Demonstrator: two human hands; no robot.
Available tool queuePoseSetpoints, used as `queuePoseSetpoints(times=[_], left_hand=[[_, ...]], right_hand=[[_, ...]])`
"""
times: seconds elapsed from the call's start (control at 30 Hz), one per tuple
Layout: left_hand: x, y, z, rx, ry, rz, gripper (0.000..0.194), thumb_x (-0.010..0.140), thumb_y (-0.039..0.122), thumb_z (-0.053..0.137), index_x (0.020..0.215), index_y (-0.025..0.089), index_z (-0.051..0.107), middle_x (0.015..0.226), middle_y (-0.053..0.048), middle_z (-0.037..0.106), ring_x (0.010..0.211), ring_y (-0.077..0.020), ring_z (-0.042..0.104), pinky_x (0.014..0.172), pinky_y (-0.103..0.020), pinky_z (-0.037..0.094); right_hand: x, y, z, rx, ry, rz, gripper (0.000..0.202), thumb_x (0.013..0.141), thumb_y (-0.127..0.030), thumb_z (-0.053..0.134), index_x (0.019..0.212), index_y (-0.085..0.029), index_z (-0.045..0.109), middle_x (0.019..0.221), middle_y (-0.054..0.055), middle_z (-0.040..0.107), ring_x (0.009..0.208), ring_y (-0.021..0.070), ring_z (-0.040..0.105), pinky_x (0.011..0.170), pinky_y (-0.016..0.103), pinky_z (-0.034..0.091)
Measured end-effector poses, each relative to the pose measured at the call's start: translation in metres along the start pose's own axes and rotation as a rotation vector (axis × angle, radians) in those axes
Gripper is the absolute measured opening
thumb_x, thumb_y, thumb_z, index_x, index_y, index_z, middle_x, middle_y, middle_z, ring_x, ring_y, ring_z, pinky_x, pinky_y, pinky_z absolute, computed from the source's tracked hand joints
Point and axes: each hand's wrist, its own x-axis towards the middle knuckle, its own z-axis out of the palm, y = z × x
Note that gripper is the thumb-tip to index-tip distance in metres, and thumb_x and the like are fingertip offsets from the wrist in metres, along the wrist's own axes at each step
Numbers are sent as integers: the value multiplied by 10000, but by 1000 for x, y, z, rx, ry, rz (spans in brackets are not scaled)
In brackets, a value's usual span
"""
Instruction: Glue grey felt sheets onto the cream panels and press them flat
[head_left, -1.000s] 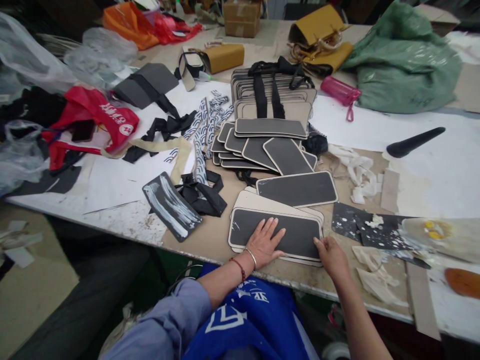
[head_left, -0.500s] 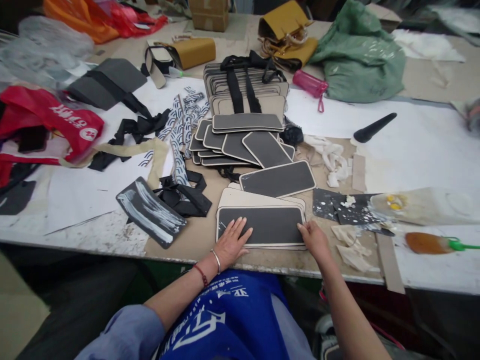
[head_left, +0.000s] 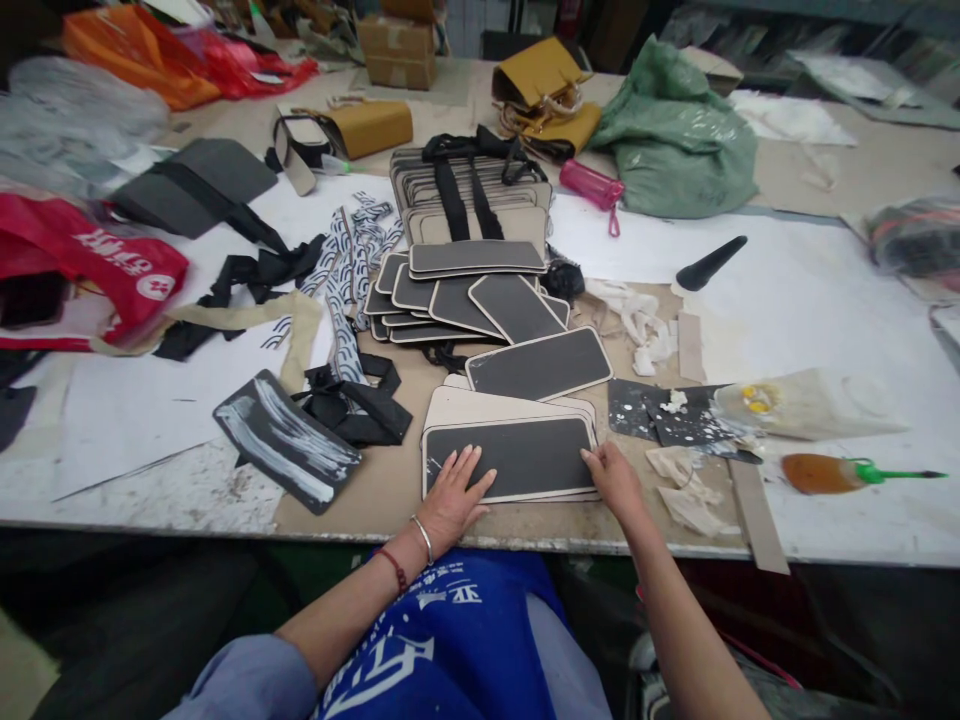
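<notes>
Dark panel [head_left: 536, 455] with a pale border lies over pale panels [head_left: 476, 405] at the table's [head_left: 217, 500] near edge. From the left, my camera shows a white-streaked sheet [head_left: 289, 440]; my left hand [head_left: 454, 495], flat on the panel, fingers spread; my right hand [head_left: 616, 480], curled narrow at its right edge, whether gripping I can't tell; an amber bottle [head_left: 821, 473].

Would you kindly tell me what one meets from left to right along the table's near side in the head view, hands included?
White-streaked dark piece, left hand, right hand, beige strip, amber bottle.
</notes>
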Motion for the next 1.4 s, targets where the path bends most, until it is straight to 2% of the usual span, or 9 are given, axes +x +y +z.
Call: queuePoseSetpoints(times=[0.1,0.2,0.27,0.37,0.5,0.67,0.8,1.0,1.4], left_hand=[[-9,-4,-15,-66,136,-94,488,788,352,555,1229,184,429,1295,-151,434,1226,-269,375,989,-460,357],[-19,-13,-24,-113,335,-504,387,814,376,498,1125,145,479,1067,-133,561,1034,-233,514,883,-407,435],[-22,-20,-23,-213,318,-758,281,795,405,500,918,153,526,825,-70,581,812,-201,564,737,-347,474],[-21,-24,-20,-390,197,-929,220,762,387,519,688,192,451,586,32,477,564,-134,500,570,-250,415],[-15,-15,-29,-430,200,-917,205,754,344,502,639,203,409,550,47,437,526,-117,447,535,-225,337],[-1,-7,-40,-582,199,-892,207,799,375,414,705,200,472,607,12,522,597,-140,508,596,-243,371],[8,-12,-29,-777,230,-996,163,772,297,408,768,180,522,719,-33,598,720,-171,561,702,-277,418],[5,-19,-14,-891,267,-1000,223,745,307,407,815,158,557,761,-55,608,854,-203,563,798,-317,418],[2,-22,-5,-1228,360,-1119,394,640,458,560,867,138,590,752,-33,647,807,-211,588,772,-318,443]], right_hand=[[1,1,1,-17,-7,3,221,746,-379,442,622,-228,339,555,-25,439,535,153,425,529,254,269],[3,4,3,-49,-16,3,228,758,-378,446,628,-230,332,552,-27,439,536,156,425,532,254,267],[5,7,5,-70,-15,1,230,765,-382,444,632,-231,333,553,-28,440,536,156,424,533,255,265],[6,9,7,-78,-12,-9,227,766,-383,443,639,-230,333,557,-28,437,537,155,425,534,254,272],[6,9,7,-75,-15,-9,221,765,-381,436,641,-229,334,559,-28,434,537,154,432,530,253,278],[5,8,7,-72,-9,-3,216,770,-374,431,645,-230,330,571,-22,444,549,159,438,539,258,284],[3,5,7,-76,6,6,214,786,-370,417,647,-232,328,573,-18,445,549,163,440,531,262,277],[2,1,7,-89,-14,40,214,792,-354,427,646,-233,329,594,-12,453,560,166,438,529,261,272],[2,-5,-2,28,-39,28,196,747,-318,432,613,-233,317,552,-23,438,552,161,445,546,263,302]])
